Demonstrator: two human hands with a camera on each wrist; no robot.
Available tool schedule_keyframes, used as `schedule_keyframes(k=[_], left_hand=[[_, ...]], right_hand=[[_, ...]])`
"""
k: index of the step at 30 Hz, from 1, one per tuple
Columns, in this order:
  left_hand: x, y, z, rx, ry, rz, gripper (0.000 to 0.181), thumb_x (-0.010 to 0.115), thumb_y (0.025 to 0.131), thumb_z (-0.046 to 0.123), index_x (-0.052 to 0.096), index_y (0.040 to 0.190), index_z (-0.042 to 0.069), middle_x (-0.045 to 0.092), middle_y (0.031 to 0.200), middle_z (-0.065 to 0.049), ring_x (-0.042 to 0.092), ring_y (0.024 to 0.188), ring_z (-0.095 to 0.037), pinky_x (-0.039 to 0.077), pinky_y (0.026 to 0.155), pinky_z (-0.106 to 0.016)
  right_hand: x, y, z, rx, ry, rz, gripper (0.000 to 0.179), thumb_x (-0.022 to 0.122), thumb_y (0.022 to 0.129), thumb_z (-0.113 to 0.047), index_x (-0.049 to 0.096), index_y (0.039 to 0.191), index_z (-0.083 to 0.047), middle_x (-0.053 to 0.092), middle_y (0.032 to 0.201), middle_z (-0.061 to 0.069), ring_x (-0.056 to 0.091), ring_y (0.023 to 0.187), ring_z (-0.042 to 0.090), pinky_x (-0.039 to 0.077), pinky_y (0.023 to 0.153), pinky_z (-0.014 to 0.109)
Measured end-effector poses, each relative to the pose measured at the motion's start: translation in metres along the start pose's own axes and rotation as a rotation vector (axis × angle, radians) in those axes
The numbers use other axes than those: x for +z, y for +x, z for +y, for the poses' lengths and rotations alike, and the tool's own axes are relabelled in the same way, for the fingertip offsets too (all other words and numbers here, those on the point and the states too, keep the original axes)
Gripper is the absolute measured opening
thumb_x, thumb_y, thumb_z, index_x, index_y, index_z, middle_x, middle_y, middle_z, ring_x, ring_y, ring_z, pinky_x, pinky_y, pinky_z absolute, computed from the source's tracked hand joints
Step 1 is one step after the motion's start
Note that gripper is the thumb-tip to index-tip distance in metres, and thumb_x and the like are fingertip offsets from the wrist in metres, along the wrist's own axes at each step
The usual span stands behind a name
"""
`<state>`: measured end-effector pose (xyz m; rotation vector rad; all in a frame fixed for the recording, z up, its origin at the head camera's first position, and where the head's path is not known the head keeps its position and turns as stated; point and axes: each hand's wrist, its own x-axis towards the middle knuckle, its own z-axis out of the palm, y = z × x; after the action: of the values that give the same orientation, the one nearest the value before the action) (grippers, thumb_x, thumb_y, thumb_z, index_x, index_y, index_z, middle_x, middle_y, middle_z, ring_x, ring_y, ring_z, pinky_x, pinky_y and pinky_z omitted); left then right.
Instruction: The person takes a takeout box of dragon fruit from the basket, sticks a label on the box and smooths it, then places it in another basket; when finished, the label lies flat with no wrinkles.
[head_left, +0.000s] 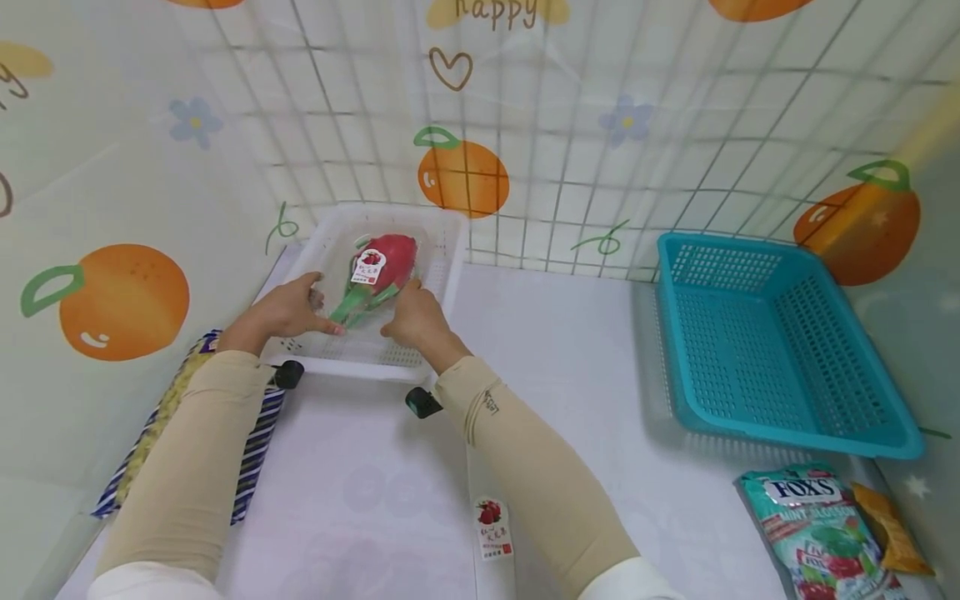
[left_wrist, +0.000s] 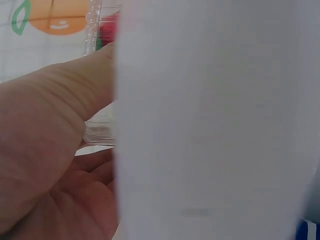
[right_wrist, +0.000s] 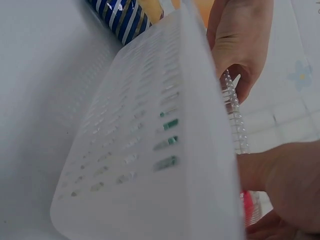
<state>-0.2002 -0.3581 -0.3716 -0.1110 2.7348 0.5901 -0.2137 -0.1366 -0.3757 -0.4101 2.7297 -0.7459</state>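
In the head view, a dragon fruit with green scales lies in a clear plastic box bearing a white label. The box is inside a white perforated basket at the back left. My left hand grips the box's left side, thumb at the front and fingers spread round the edge. At the opposite side, my right hand holds the box near its front right corner. The basket wall covers much of both wrist views and hides some fingertips.
A turquoise basket stands at the right, with a green FOX'S candy bag and an orange packet before it. A blue-striped bag lies under my left arm. A wire grid with a printed cover rises behind.
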Motion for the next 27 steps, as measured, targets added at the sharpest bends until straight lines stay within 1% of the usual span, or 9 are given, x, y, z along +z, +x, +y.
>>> schedule_keyframes(k=[3,8,12,20,27], left_hand=[[0.001,0.0004,-0.0015,-0.007,-0.011,-0.01,0.122,0.083,0.082,0.048,0.007,0.159,-0.009,0.035,0.153,-0.04,0.036,0.141,-0.055,0.03,0.116,-0.068],[0.0042,0.0041,-0.0046,-0.014,-0.013,-0.02,0.128,0.084,0.079,0.055,0.007,0.16,-0.008,0.036,0.153,-0.04,0.037,0.141,-0.054,0.032,0.115,-0.067],[0.0035,0.006,-0.0056,-0.013,0.0,-0.019,0.131,0.084,0.076,0.058,0.008,0.159,-0.009,0.037,0.151,-0.04,0.038,0.14,-0.055,0.033,0.115,-0.067],[0.003,0.0044,-0.0038,-0.021,-0.007,-0.017,0.125,0.084,0.08,0.05,0.008,0.159,-0.009,0.038,0.151,-0.04,0.04,0.138,-0.055,0.033,0.114,-0.068],[0.0063,0.0062,-0.0051,-0.041,-0.023,-0.006,0.12,0.085,0.082,0.043,0.009,0.159,-0.008,0.038,0.151,-0.04,0.04,0.138,-0.055,0.034,0.113,-0.069]], right_hand=[[0.0006,0.0002,-0.0002,0.004,0.008,-0.006,0.091,0.082,0.087,-0.031,0.032,0.152,0.008,0.062,0.135,0.019,0.062,0.125,0.027,0.051,0.107,0.033],[0.0024,0.002,-0.0003,0.012,-0.002,-0.012,0.088,0.081,0.087,-0.031,0.034,0.151,0.007,0.063,0.134,0.018,0.062,0.124,0.027,0.051,0.106,0.033],[0.0032,0.0033,-0.0008,0.012,-0.001,-0.012,0.087,0.081,0.088,-0.03,0.034,0.15,0.007,0.063,0.134,0.018,0.062,0.123,0.026,0.051,0.107,0.033],[0.0049,0.0045,-0.0014,0.011,0.01,-0.007,0.081,0.081,0.088,-0.027,0.038,0.148,0.005,0.062,0.132,0.017,0.062,0.12,0.025,0.052,0.106,0.034],[0.0067,0.0028,-0.0026,0.02,-0.01,-0.007,0.084,0.08,0.088,-0.027,0.034,0.15,0.006,0.063,0.132,0.017,0.063,0.119,0.025,0.053,0.105,0.033]])
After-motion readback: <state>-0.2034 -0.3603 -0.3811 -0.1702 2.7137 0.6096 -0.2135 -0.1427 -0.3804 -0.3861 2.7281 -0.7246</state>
